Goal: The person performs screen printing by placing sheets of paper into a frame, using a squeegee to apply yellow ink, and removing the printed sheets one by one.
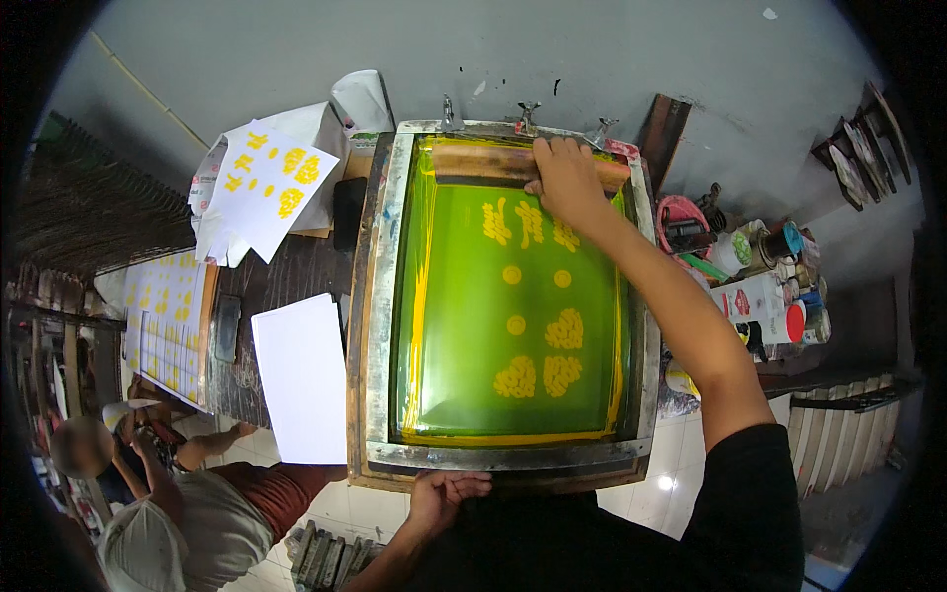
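Observation:
A silk-screen frame [380, 296] with green mesh [464, 296] lies before me, its stencil showing yellow character, dot and cluster shapes. My right hand [570, 183] is closed over a wooden squeegee [473, 163], which lies crosswise at the far end of the mesh. Yellow ink lines the inner sides of the frame. At the near edge, my left hand [449, 496] has its fingers curled against the frame's rim, partly hidden beneath it. Metal clamps [527, 118] stand along the frame's far edge.
Left of the frame are a white paper stack [299, 380], a dark phone [349, 214] and yellow-printed sheets [271, 178]. Jars and cans [764, 247] crowd the right side beside a pink basket [681, 222]. Another person [212, 513] sits at lower left, near more printed sheets [163, 321].

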`<state>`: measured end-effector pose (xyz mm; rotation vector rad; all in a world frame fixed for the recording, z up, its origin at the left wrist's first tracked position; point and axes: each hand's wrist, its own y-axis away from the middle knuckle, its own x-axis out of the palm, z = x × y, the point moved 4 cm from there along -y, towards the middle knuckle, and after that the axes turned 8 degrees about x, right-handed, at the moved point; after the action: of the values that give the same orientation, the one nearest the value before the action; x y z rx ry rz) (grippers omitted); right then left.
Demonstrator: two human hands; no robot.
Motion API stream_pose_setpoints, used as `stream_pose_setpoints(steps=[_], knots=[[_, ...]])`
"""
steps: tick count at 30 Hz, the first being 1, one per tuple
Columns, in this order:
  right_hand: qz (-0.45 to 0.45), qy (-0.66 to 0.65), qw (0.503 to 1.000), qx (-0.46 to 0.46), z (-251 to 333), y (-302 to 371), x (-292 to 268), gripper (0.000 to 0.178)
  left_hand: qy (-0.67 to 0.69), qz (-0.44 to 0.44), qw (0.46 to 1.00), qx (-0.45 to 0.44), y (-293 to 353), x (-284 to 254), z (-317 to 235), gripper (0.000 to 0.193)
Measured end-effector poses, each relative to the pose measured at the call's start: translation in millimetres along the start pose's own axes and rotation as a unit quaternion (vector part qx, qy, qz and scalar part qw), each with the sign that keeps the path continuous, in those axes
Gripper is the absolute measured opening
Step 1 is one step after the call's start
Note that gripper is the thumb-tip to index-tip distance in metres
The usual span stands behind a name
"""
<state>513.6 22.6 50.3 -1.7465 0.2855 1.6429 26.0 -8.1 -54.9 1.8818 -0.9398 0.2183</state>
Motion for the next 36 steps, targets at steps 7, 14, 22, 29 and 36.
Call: stream_pose_setpoints(steps=[7,14,22,29,36], knots=[[0.1,-0.063,0.992,0.033,-26,-39,-2,0.04,0.053,0.024,0.998,0.017,1,2,-2,0.038],[0.071,-0.038,0.996,0.043,-31,-45,3,0.038,0.057,0.023,0.997,0.046,2,8,-6,0.037],[0.084,-0.061,0.993,0.051,6,28,-15,0.036,0.037,0.028,0.998,0.05,-2,7,-7,0.039],[0.065,-0.06,0.995,0.05,77,169,-62,0.03,0.052,0.079,0.993,0.064,-8,4,-4,0.031],[0.04,-0.119,0.991,0.042,143,287,-115,0.028,0.083,0.105,0.99,0.053,-10,8,-9,0.032]])
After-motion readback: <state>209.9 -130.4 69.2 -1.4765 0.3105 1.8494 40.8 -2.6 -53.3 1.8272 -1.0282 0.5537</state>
